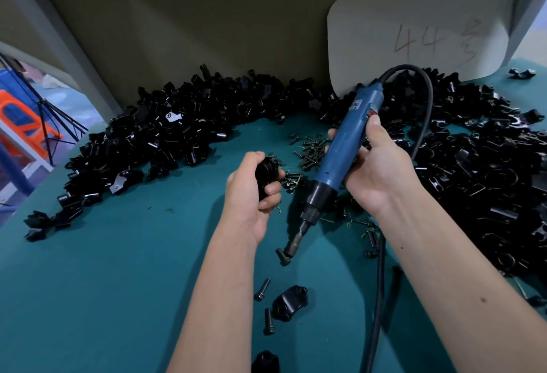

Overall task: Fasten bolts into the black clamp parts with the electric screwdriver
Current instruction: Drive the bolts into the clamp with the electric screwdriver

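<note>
— Blue electric screwdriver (344,147): the right hand (376,165) wraps its barrel, a bolt (282,255) at the bit below that grip.

— The black clamp part (265,176)?

— Enclosed in the left hand's (251,192) curled fingers; probably rigid, small, slippery. Pinch its flanks.

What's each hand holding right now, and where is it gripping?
The left hand grips a black clamp part around its body. The right hand grips the screwdriver around its blue barrel.
</note>
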{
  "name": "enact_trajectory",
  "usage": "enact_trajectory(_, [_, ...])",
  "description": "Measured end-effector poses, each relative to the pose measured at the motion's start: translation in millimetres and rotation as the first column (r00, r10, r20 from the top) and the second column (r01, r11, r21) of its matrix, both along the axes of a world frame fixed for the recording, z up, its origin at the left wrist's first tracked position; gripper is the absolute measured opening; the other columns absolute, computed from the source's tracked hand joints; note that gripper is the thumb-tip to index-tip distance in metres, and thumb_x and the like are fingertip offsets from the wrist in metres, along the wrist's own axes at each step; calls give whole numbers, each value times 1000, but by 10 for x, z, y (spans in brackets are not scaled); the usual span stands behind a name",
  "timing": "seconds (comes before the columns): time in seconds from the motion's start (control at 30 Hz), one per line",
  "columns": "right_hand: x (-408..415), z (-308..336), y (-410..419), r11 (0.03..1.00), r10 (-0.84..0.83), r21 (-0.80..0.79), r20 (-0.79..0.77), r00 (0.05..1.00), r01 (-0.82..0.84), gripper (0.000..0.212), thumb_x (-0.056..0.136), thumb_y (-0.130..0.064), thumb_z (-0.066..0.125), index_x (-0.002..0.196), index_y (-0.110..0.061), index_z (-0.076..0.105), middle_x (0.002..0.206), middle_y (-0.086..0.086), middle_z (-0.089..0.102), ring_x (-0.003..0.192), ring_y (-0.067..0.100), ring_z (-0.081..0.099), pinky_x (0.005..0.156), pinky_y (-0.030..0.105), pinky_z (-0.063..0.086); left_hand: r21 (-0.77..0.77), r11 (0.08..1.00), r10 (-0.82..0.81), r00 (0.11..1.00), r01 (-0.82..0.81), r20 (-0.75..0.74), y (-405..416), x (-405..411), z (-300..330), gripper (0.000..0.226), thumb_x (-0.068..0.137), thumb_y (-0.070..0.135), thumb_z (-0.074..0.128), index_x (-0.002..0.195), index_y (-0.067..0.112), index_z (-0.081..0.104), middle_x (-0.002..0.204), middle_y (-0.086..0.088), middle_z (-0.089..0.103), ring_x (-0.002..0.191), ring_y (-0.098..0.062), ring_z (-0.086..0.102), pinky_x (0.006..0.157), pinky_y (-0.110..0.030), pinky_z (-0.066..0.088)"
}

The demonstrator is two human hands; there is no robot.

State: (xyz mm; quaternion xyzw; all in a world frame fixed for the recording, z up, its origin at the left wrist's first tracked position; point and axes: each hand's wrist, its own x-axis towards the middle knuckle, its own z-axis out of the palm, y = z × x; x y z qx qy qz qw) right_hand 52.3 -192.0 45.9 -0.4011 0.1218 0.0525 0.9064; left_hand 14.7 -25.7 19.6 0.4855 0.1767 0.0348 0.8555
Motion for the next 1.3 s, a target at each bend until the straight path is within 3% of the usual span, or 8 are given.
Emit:
enact_trajectory(0.1, [-6, -2, 4, 1000, 5, -29, 14, 1000, -5, 32, 105, -46, 55, 125, -23, 63, 121, 17, 72, 95, 28, 67, 83, 44, 62, 27, 1000, -6, 1000, 6, 0, -4, 2, -10, 17, 101, 23, 54, 88, 12, 50, 71, -6, 60, 45, -8, 35, 34, -17, 21])
enact_trajectory(0.17, [-20, 16, 16, 995, 3, -98, 51, 999, 2, 45, 91, -49, 72, 124, -20, 62, 106, 8, 72, 83, 21, 68, 73, 37, 62, 76, 997, -17, 1000, 17, 9, -4, 3, -20, 16, 99, 20, 57, 88, 10, 51, 74, -6, 59, 45, -8, 35, 34, -17, 20])
enact_trajectory(0.27, [-41, 48, 9, 980, -93, -167, 93, 991, 108, 40, 80, -30, 89, 102, -15, 60, 78, 1, 68, 59, 15, 60, 56, 30, 55, 222, 974, -59, 998, 51, 26, 23, -6, -26, 10, 95, 12, 63, 90, 13, 54, 79, -5, 51, 46, -10, 34, 35, -19, 19])
enact_trajectory(0.37, [-28, 130, -72, 963, -237, -93, 142, 961, 252, 33, 84, -12, 84, 95, -13, 53, 66, 0, 65, 51, 14, 55, 50, 28, 49, 402, 909, -133, 991, 112, 24, 74, -20, -13, 13, 81, 15, 69, 85, 17, 57, 80, -6, 55, 46, -14, 32, 37, -16, 21])
enact_trajectory(0.63, [-19, 299, -188, 905, -425, 107, 245, 871, 412, 28, 90, -4, 68, 107, -7, 46, 64, 3, 56, 50, 15, 50, 52, 27, 44, 617, 746, -274, 960, 250, -59, 142, -59, -7, 13, 76, 11, 71, 76, 19, 60, 72, -9, 47, 41, -9, 30, 38, -17, 25])
enact_trajectory(0.8, [-7, 305, -204, 894, -446, 169, 228, 866, 416, 31, 90, -3, 67, 109, -8, 43, 65, 4, 55, 50, 16, 49, 52, 27, 43, 629, 729, -298, 953, 270, -64, 123, -61, -17, 24, 86, -2, 66, 74, 18, 59, 69, -9, 44, 39, -8, 29, 38, -15, 22])
enact_trajectory(1.17, [29, 282, -229, 886, -461, 175, 218, 860, 430, 31, 86, 2, 62, 108, -7, 41, 63, 4, 53, 49, 15, 47, 50, 27, 42, 569, 753, -349, 934, 329, -78, 97, -63, 15, 17, 78, 8, 70, 73, 20, 58, 64, -2, 43, 44, -12, 22, 44, -15, 18])
enact_trajectory(1.3, [13, 277, -216, 899, -438, 151, 250, 863, 412, 19, 86, 4, 58, 91, -7, 44, 62, 4, 51, 48, 15, 46, 50, 27, 41, 601, 731, -327, 939, 324, -108, 77, -59, 10, 19, 83, 2, 67, 78, 18, 60, 75, -10, 41, 50, -14, 22, 44, -17, 17])
